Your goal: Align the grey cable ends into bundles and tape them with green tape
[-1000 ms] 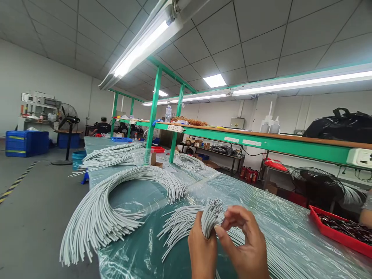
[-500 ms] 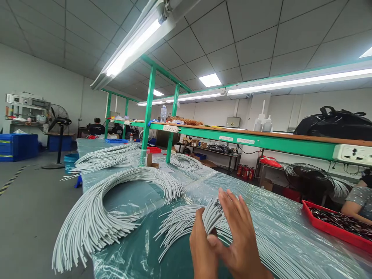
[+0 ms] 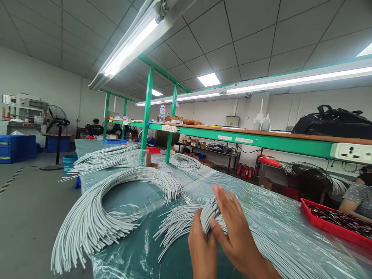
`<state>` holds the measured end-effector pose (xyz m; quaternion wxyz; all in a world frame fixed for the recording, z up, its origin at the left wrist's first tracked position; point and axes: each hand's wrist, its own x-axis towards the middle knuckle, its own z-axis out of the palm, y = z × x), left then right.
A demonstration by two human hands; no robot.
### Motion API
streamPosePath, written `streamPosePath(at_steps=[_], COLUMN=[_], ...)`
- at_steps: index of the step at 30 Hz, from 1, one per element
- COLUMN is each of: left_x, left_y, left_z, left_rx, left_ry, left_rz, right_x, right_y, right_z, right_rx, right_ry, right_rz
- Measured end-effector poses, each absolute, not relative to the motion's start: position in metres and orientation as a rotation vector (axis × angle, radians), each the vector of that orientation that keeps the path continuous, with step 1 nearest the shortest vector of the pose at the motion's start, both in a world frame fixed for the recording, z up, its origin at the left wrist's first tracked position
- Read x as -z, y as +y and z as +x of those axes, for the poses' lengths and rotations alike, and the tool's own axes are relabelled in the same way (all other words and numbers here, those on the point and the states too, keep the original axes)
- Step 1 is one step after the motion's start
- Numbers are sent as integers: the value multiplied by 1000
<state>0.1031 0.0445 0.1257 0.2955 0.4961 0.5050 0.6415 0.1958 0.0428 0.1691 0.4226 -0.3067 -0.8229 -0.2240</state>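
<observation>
My left hand (image 3: 201, 243) is closed around a bundle of white cables (image 3: 209, 211), whose cut ends point up and away from me. My right hand (image 3: 234, 228) is open, its fingers stretched out and its palm against the right side of the cable ends. The rest of this bundle curves over the table, with loose ends (image 3: 174, 228) to the left of my hands and long strands (image 3: 279, 252) running off to the right. A larger coil of white cables (image 3: 95, 217) lies on the table to the left.
More white cables (image 3: 104, 158) and a smaller coil (image 3: 186, 162) lie farther back on the plastic-covered table (image 3: 261, 205). At right is a red tray (image 3: 334, 228) of dark parts, with a person (image 3: 357, 197) beside it. A green-edged shelf (image 3: 261, 143) crosses above the table.
My right hand has shifted slightly left, and its thumb has come up against the front of the bundle. The left hand keeps its grip on the cables.
</observation>
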Motion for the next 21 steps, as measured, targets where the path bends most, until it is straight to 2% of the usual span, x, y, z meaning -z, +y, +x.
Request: streamPosePath(at_steps=[3, 6, 10, 15, 21], left_x=[-125, -127, -128, -124, -122], left_y=[46, 44, 42, 38, 36], left_z=[101, 103, 106, 109, 106], left_rx=[-1693, -1828, -1905, -1902, -1940], left_ry=[1322, 1239, 1131, 1108, 1105], left_rz=[1315, 1392, 1373, 1348, 1348], right_x=[-174, -178, -174, -155, -169], right_y=[38, 35, 36, 44, 38], right_z=[199, 204, 211, 210, 211], right_rx=[394, 169, 297, 458, 417], right_ry=[-2105, -1871, -1700, -1792, -1779], right_rz=[-705, -768, -618, -502, -555])
